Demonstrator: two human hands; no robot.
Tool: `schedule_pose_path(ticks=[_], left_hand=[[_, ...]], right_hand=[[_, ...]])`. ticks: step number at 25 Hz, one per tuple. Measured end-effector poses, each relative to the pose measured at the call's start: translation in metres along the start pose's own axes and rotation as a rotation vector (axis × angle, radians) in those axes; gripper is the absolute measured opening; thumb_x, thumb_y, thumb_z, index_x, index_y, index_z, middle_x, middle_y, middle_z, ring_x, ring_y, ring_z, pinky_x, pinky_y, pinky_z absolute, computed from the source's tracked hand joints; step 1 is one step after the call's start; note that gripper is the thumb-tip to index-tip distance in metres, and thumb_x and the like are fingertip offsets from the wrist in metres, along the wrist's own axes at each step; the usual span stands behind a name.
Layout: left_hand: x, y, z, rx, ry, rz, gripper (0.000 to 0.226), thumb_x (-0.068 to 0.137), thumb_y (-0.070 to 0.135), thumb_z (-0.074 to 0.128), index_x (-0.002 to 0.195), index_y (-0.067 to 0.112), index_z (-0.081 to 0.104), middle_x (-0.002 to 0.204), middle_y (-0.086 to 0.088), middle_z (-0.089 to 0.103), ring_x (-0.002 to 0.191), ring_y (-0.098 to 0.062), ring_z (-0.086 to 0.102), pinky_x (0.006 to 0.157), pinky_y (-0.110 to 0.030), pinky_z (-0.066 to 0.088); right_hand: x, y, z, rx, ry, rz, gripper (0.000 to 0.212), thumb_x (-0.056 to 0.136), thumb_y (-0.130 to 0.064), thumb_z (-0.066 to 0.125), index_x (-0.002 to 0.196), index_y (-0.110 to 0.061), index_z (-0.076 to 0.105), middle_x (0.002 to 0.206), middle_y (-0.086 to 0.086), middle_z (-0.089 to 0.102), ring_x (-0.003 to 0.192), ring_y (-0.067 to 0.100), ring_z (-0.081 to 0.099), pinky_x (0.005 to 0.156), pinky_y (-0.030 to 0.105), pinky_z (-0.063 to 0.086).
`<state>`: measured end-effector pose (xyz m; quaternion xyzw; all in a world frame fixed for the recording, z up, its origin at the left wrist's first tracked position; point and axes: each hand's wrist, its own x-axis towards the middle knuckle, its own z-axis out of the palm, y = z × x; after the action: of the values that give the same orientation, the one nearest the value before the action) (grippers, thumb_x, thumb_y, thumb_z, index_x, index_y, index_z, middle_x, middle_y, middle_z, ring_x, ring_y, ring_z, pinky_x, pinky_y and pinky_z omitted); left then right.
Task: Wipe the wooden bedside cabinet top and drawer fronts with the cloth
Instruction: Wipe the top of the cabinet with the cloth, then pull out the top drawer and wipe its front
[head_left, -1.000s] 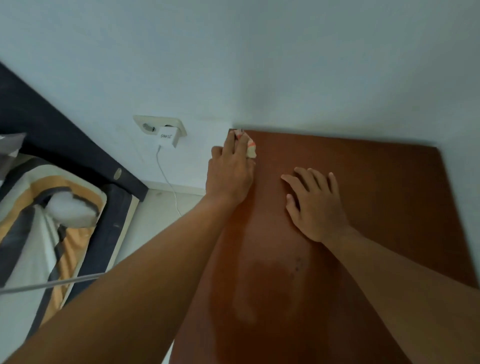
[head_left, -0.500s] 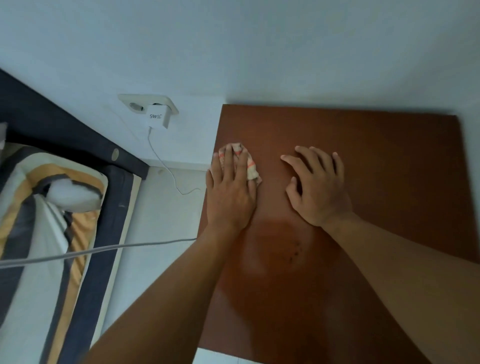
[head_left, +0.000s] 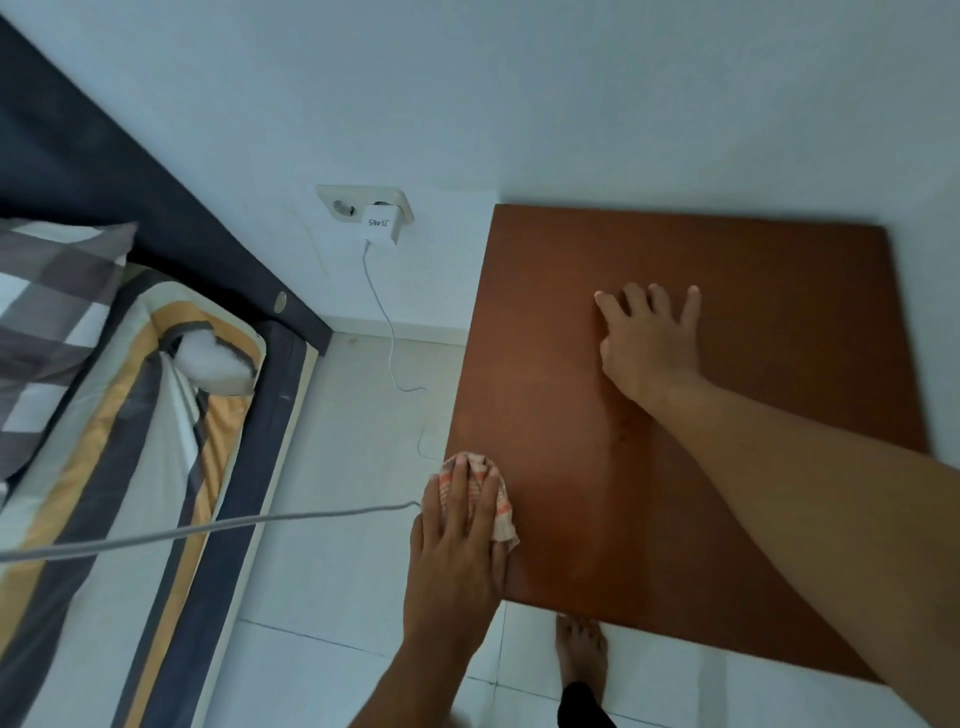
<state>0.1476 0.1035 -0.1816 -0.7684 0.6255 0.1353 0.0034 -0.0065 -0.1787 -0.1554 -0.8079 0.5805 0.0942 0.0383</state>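
A bare foot (head_left: 581, 649) stands on the pale tiled floor (head_left: 332, 597) just under the near edge of the wooden cabinet top (head_left: 753, 291). The left hand (head_left: 457, 551) lies palm-down with fingers (head_left: 459, 499) stretched almost flat, pressing the bunched pale cloth with orange stripes (head_left: 497, 506) onto the top's left edge, close to the near corner; the cloth pokes out past the fingertips and to their right. Half a second ago this hand and cloth were much farther back along that edge. A grey cable (head_left: 208, 527) runs in from the left to the knuckles. Beyond the fingertips, the right hand (head_left: 649, 343) rests open and empty, fingers splayed on the middle of the top, about where it was. Farther left, a white charger (head_left: 380, 228) sits in the wall socket (head_left: 343, 205), its handwritten label upside down, seemingly "58of", not surely legible.
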Motion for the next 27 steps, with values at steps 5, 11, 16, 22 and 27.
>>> schedule_pose_path(ticks=[5, 11, 16, 22, 27], left_hand=[[-0.048, -0.032, -0.004, -0.005, -0.053, 0.063, 0.075, 0.086, 0.027, 0.072, 0.154, 0.020, 0.042, 0.161, -0.014, 0.038, 0.116, -0.038, 0.057, 0.081, -0.045, 0.059], [-0.078, -0.046, -0.052, -0.053, -0.111, 0.171, 0.050, 0.100, 0.019, 0.042, 0.149, 0.024, 0.039, 0.157, 0.001, 0.037, 0.106, -0.030, 0.053, 0.091, -0.036, 0.049], [-0.090, 0.017, -0.091, -0.615, 0.053, 0.295, 0.052, 0.085, 0.020, 0.066, 0.132, 0.020, 0.043, 0.130, -0.003, 0.047, 0.104, -0.020, 0.052, 0.082, -0.023, 0.049], [-0.104, 0.051, -0.085, -0.931, -0.113, 0.370, 0.057, 0.075, 0.030, 0.078, 0.116, 0.024, 0.037, 0.112, -0.003, 0.053, 0.099, -0.021, 0.061, 0.075, -0.035, 0.058], [-0.127, 0.018, -0.029, -0.713, 0.014, 0.130, 0.031, 0.087, 0.026, 0.066, 0.114, 0.021, 0.052, 0.115, 0.000, 0.057, 0.101, -0.020, 0.058, 0.078, -0.025, 0.048]], right_hand=[[-0.111, -0.002, -0.007, 0.002, -0.012, 0.020, 0.044, 0.091, -0.032, 0.053, 0.135, -0.028, 0.056, 0.147, 0.005, 0.048, 0.137, 0.029, 0.044, 0.121, 0.064, 0.013], [-0.242, -0.012, -0.024, 0.417, -0.136, 0.048, 0.033, 0.096, -0.027, 0.053, 0.127, -0.032, 0.062, 0.118, -0.002, 0.068, 0.105, 0.020, 0.063, 0.099, 0.040, 0.049], [-0.299, -0.071, -0.043, 1.242, -0.299, 0.287, 0.035, 0.102, -0.046, 0.055, 0.133, -0.034, 0.063, 0.126, -0.007, 0.067, 0.112, 0.016, 0.066, 0.084, 0.035, 0.057], [-0.325, -0.052, -0.009, 1.599, -0.226, 0.711, 0.022, 0.103, -0.026, 0.055, 0.108, -0.013, 0.072, 0.089, 0.011, 0.076, 0.071, 0.025, 0.072, 0.057, 0.037, 0.059], [-0.367, -0.026, 0.037, 1.025, -0.276, 0.784, 0.046, 0.097, -0.048, 0.045, 0.087, -0.014, 0.074, 0.091, 0.009, 0.074, 0.083, 0.027, 0.069, 0.074, 0.036, 0.053]])
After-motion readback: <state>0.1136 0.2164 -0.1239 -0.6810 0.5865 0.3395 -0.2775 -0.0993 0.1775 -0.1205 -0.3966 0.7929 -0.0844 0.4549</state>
